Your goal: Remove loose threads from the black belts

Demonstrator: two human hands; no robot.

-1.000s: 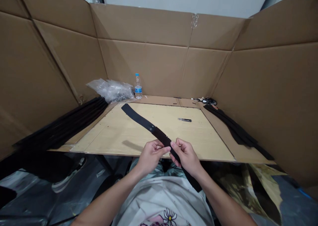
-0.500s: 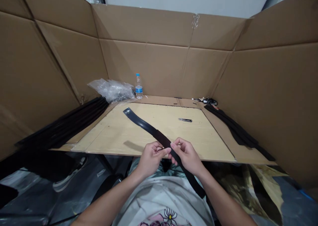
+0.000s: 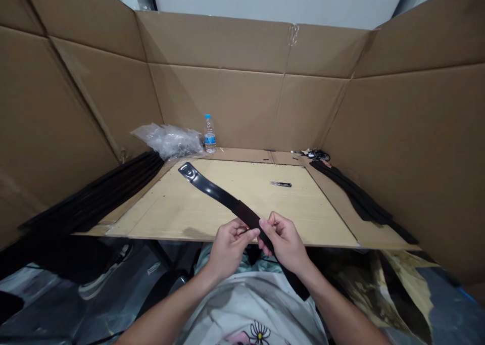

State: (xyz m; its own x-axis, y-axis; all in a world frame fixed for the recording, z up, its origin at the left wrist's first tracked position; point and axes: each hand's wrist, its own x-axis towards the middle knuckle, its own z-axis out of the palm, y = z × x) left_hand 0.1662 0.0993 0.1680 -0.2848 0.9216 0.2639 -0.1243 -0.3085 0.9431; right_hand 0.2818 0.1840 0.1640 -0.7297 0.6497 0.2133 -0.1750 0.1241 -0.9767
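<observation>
Strip slants over the near edge of the bench. Left hand and right hand nearly closed, both pinching it near mid-length. Risk: far end juts unsupported; a loosened pinch could let it twist or slip. Bottle: capped, clear liquid inside. Bag: crumpled, contents unclear from here.

From near the tabletop, the head-worn camera looks forward and down toward a cardboard wall.
</observation>
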